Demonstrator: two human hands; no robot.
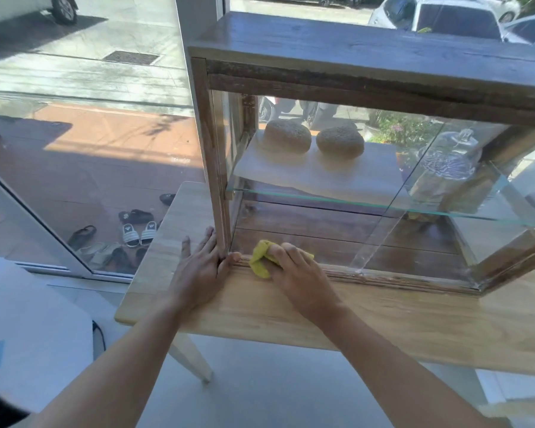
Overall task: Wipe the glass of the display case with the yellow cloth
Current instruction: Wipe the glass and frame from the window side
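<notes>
Head view: the right hand (294,270) grasps the yellow cloth (261,261), bunched under its fingertips and pressed low against the front glass (322,236) of the case (352,54), just above the bottom rail. Just left of it, the left hand (203,267) lies flat and released on the table (414,322), its thumb side against the case's corner post (217,180), likely bracing the case so it does not slide under the wiping. Beyond the right hand, behind the glass, two loaves (312,139) sit on a shelf (337,200). Most of the pane above and right of the cloth looks yet to be covered.
</notes>
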